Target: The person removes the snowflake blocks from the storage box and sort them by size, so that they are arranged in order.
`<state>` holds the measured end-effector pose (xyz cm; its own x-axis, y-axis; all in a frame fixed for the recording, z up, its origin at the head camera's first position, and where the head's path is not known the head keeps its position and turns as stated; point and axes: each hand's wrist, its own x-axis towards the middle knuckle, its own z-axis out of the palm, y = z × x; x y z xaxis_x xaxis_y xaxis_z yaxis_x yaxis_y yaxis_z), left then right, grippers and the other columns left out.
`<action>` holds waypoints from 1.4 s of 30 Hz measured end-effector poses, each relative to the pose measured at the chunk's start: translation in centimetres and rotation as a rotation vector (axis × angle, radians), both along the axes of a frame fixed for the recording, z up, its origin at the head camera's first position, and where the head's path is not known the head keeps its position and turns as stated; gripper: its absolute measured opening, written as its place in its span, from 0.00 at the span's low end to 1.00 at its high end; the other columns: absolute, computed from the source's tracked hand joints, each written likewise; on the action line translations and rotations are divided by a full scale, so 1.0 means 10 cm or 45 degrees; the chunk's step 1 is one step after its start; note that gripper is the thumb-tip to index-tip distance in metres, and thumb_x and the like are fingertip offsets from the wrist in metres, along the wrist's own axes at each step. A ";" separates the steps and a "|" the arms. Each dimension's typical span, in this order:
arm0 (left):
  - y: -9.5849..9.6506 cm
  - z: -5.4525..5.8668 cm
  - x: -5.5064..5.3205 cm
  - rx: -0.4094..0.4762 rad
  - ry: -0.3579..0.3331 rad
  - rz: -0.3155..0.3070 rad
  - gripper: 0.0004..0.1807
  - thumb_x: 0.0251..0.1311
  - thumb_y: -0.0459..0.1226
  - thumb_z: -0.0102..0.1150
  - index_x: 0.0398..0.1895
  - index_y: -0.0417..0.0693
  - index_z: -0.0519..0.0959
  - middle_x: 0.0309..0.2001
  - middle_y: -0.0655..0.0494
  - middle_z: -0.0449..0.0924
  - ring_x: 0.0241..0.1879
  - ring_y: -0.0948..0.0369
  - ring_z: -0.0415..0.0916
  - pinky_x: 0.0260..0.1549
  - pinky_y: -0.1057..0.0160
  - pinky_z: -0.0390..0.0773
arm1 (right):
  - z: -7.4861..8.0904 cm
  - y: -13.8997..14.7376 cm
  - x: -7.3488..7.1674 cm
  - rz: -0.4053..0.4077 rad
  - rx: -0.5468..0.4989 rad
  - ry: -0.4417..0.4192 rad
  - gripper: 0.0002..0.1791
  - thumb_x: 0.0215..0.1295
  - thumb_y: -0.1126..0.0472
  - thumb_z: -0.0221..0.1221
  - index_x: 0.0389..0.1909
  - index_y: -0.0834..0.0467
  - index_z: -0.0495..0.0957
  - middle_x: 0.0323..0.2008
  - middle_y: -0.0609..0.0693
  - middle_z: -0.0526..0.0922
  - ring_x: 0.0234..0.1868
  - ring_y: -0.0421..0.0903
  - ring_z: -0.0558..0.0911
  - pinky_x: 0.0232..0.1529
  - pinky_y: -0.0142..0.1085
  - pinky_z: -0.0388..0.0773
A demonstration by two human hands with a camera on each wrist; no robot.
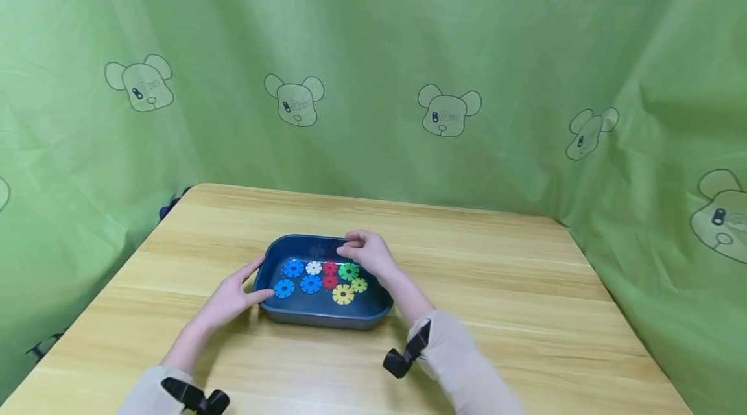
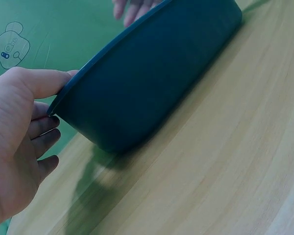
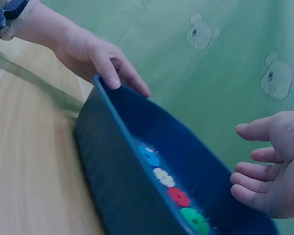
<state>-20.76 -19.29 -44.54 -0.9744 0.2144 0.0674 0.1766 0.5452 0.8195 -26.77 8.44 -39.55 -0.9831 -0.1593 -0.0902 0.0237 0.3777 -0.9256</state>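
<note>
A dark blue plastic basin [image 1: 327, 321] stands on the table, with several flower-shaped notched discs lying flat in it. Among them are blue [image 1: 311, 283], white [image 1: 313, 268], red [image 1: 330, 281], green [image 1: 349, 272] and yellow discs [image 1: 343, 294]. My left hand [image 1: 227, 301] grips the basin's left end, thumb over the rim and the other fingers outside, as the left wrist view shows. Above the basin's far right side hovers my right hand [image 1: 370, 254]. In the right wrist view its loosely bent fingers [image 3: 257, 171] hold nothing.
The basin rests on a wood-grain table [image 1: 496, 285]. A green curtain [image 1: 373, 45] with printed mouse-like heads hangs behind the table and along its sides. Each wrist wears a black strapped device, one on the left [image 1: 195, 397], one on the right [image 1: 406, 351].
</note>
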 end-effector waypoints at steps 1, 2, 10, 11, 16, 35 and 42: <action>0.00 0.00 0.00 0.003 0.000 0.000 0.41 0.57 0.41 0.62 0.69 0.36 0.54 0.68 0.35 0.53 0.66 0.36 0.48 0.61 0.38 0.51 | -0.04 -0.02 -0.01 -0.022 -0.007 -0.028 0.25 0.57 0.60 0.64 0.55 0.66 0.72 0.44 0.58 0.81 0.45 0.54 0.79 0.48 0.44 0.76; 0.00 -0.01 0.00 0.005 -0.001 -0.001 0.41 0.57 0.41 0.62 0.69 0.36 0.54 0.68 0.35 0.53 0.66 0.36 0.47 0.61 0.38 0.51 | -0.08 -0.04 -0.02 -0.050 -0.012 -0.052 0.25 0.57 0.61 0.64 0.54 0.66 0.73 0.44 0.58 0.80 0.44 0.54 0.79 0.48 0.44 0.77; -0.01 -0.04 -0.01 0.026 0.000 -0.003 0.41 0.57 0.42 0.62 0.69 0.37 0.55 0.68 0.35 0.53 0.66 0.37 0.47 0.61 0.38 0.51 | -0.31 -0.14 -0.06 -0.348 0.132 -0.107 0.18 0.55 0.62 0.66 0.44 0.66 0.79 0.43 0.57 0.79 0.41 0.51 0.77 0.43 0.42 0.76; -0.01 -0.04 -0.02 0.025 -0.001 -0.004 0.41 0.57 0.42 0.62 0.69 0.37 0.55 0.68 0.36 0.53 0.66 0.37 0.47 0.61 0.38 0.51 | -0.33 -0.15 -0.06 -0.378 0.168 -0.098 0.16 0.54 0.62 0.66 0.42 0.66 0.79 0.42 0.57 0.80 0.41 0.50 0.77 0.44 0.43 0.76; -0.01 -0.04 -0.03 0.020 0.002 0.001 0.40 0.57 0.41 0.62 0.69 0.38 0.55 0.68 0.36 0.53 0.66 0.37 0.47 0.61 0.37 0.50 | -0.36 -0.16 -0.06 -0.435 0.336 -0.068 0.13 0.51 0.63 0.68 0.37 0.65 0.81 0.37 0.56 0.81 0.40 0.51 0.78 0.42 0.43 0.76; 0.01 -0.03 -0.01 0.002 -0.010 0.012 0.40 0.57 0.41 0.62 0.69 0.37 0.55 0.68 0.36 0.53 0.67 0.38 0.47 0.61 0.37 0.50 | -0.49 -0.22 -0.07 -0.257 0.669 -0.020 0.16 0.44 0.61 0.73 0.15 0.61 0.74 0.23 0.53 0.74 0.30 0.49 0.73 0.34 0.39 0.74; 0.01 -0.03 -0.01 0.029 -0.005 0.006 0.40 0.57 0.40 0.62 0.69 0.37 0.55 0.68 0.35 0.53 0.66 0.37 0.47 0.61 0.38 0.50 | -0.48 -0.24 -0.06 -0.252 0.677 -0.017 0.20 0.44 0.62 0.72 0.34 0.66 0.74 0.35 0.59 0.75 0.40 0.54 0.74 0.46 0.46 0.73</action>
<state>-20.81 -19.19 -44.83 -0.9756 0.2084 0.0687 0.1712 0.5275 0.8322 -27.36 6.04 -44.30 -0.9878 0.0988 -0.1205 0.1521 0.7792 -0.6081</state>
